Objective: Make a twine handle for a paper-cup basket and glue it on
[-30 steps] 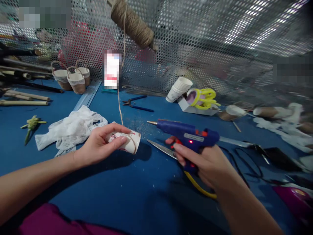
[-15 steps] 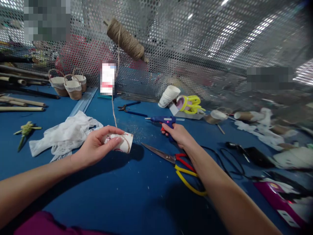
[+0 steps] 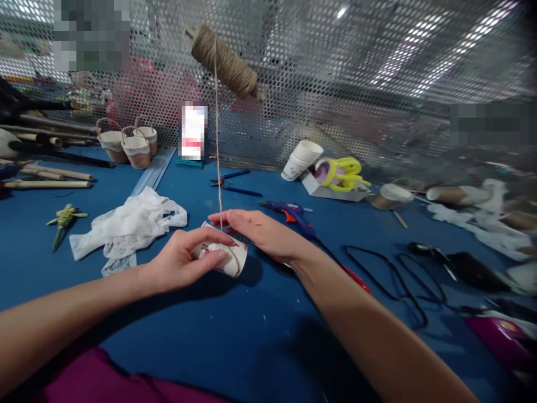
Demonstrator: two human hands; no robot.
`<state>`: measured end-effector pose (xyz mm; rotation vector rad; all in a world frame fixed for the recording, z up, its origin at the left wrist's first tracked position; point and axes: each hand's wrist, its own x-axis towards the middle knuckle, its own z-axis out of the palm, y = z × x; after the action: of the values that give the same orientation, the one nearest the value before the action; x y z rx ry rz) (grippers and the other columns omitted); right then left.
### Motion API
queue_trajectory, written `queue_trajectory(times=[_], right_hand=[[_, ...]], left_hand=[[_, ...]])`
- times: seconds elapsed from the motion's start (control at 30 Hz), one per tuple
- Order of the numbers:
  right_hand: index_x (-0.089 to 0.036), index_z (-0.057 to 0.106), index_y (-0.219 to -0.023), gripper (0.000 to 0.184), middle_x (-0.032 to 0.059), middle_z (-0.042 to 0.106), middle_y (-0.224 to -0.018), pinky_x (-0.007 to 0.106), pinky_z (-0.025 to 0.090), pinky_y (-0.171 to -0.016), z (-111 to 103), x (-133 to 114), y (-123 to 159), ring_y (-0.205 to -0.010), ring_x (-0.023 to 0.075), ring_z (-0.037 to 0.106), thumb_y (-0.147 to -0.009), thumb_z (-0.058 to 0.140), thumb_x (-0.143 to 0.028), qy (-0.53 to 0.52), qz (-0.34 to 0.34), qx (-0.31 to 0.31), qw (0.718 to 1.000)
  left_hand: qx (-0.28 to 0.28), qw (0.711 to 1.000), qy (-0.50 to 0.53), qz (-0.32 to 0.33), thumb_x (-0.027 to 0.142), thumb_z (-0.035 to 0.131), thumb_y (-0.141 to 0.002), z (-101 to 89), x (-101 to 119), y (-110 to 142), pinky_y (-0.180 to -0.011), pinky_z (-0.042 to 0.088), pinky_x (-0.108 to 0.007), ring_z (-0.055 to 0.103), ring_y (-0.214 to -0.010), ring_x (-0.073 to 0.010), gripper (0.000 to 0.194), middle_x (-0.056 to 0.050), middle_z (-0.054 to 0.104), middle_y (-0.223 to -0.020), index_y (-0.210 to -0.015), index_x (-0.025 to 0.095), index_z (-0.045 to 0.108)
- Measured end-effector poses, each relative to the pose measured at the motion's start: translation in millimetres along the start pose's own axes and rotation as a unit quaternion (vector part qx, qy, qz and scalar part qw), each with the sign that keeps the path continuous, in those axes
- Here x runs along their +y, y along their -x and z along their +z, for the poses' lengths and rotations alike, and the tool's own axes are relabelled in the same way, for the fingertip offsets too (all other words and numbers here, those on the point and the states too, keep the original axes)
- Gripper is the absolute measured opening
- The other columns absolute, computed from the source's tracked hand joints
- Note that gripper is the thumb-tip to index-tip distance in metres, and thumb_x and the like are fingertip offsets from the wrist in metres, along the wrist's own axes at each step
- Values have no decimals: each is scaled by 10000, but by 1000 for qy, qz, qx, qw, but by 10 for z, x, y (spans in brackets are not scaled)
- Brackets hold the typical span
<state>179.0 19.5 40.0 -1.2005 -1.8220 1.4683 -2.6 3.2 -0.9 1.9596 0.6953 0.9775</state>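
Note:
My left hand point(image 3: 184, 260) is closed round a white printed paper cup point(image 3: 239, 258), which lies tilted on its side with its end toward the right. A strand of twine point(image 3: 218, 162) runs taut from the spool down to the cup. My right hand point(image 3: 255, 229) reaches over the cup's far side, fingers stretched out beside the twine; its fingertips are partly hidden. The blue glue gun point(image 3: 289, 211) lies on the table just beyond my right hand. Under my right forearm the scissors are mostly covered, with a red handle point(image 3: 357, 280) showing.
The twine spool point(image 3: 224, 61) hangs on the mesh panel. White lace point(image 3: 130, 224) and pliers point(image 3: 235, 183) lie on the blue table. Small wrapped baskets point(image 3: 136, 152) stand back left, stacked paper cups point(image 3: 301, 159) and yellow-handled scissors point(image 3: 342, 172) back right. A black cord point(image 3: 390, 285) loops at right.
My right hand has let go of the glue gun, now on the table, and moved left to the cup and twine. The twine is now straighter. The view has shifted slightly.

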Motion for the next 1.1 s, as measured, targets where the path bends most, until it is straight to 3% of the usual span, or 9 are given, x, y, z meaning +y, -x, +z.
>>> queue_trajectory(times=[0.2,0.4,0.57,0.8,1.1], right_hand=[[-157,626,-739,147,-1,610,-743,260,422,-665,99,-27,-14,-689,114,546,-748,626,-304,-54,-46,88,994],[-170,636,-722,147,-14,617,-719,240,418,-651,13,-113,126,-643,90,523,-718,655,-315,-54,-83,175,980],[-170,642,-749,168,-35,579,-632,230,401,-572,-43,-199,221,-554,77,479,-686,686,-319,-21,-53,170,984],[-161,639,-751,170,-25,586,-641,233,401,-570,-79,-177,248,-585,92,506,-704,668,-322,56,-14,146,988],[-153,624,-703,199,-23,557,-603,218,348,-491,-72,-173,247,-549,92,466,-717,648,-350,149,-14,172,974]], left_hand=[[21,1000,8,8,229,563,-801,-6,-4,-22,-597,492,-196,611,-676,-117,187,-61,684,-845,-952,126,602],[54,987,115,-94,294,595,-780,25,33,-41,-527,510,-162,601,-622,-95,265,-47,659,-854,-991,135,572],[45,973,156,-162,338,602,-776,27,32,-49,-566,535,-189,600,-626,-97,274,-39,646,-853,-964,140,579],[43,976,143,-160,334,609,-771,18,43,-40,-565,538,-193,604,-627,-107,264,-38,655,-821,-952,142,596],[44,978,136,-150,330,610,-776,5,54,-44,-562,531,-171,595,-627,-94,251,-28,649,-819,-943,144,606]])
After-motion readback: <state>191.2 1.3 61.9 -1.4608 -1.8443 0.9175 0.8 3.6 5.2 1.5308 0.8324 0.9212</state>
